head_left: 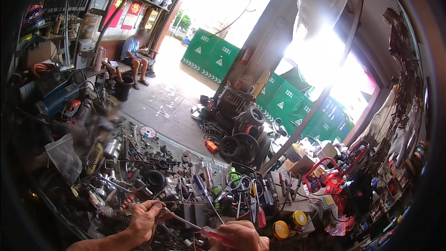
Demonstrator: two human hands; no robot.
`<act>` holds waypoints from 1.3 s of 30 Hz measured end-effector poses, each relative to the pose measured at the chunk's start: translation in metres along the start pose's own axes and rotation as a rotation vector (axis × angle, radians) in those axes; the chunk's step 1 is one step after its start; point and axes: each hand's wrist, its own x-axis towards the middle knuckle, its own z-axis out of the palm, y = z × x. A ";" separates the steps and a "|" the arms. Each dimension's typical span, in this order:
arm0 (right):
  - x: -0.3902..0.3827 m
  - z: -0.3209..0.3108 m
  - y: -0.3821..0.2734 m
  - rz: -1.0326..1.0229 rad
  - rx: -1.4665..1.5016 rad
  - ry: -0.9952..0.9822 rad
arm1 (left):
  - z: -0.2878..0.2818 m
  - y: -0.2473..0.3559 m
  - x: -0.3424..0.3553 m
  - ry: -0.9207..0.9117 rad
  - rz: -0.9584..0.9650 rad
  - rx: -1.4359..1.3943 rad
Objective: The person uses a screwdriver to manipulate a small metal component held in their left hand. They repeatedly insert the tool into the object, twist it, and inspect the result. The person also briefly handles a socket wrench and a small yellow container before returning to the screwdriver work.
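My left hand [143, 218] grips a small dark metal part with a coiled spring [174, 202] sticking out beside it, low over the cluttered workbench. My right hand [241, 236] is closed around the clear reddish handle of a screwdriver [204, 231]. The screwdriver's metal shaft runs up and left, and its tip meets the part held in my left hand. Both hands sit near the bottom edge of the view, just above a heap of oily metal pieces.
The bench [153, 158] holds scissors [234, 187], pliers, screwdrivers, yellow tape rolls [280, 228] and many metal parts. Stacked tyres and an engine [244, 132] stand on the floor beyond. A person in blue [132, 53] sits on a bench at the back left. Green panels [209, 53] line the street.
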 end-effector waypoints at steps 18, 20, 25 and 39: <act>-0.004 0.006 0.001 0.012 -0.169 0.072 | 0.004 0.002 -0.003 0.005 0.010 0.009; -0.002 0.005 0.006 -0.044 -0.123 0.058 | 0.005 0.004 -0.003 0.010 0.010 0.001; -0.004 0.006 0.013 -0.108 -0.039 0.095 | 0.007 -0.006 0.001 -0.032 -0.037 -0.006; -0.002 0.003 0.005 0.015 -0.019 0.038 | 0.011 0.001 -0.002 -0.018 -0.036 0.060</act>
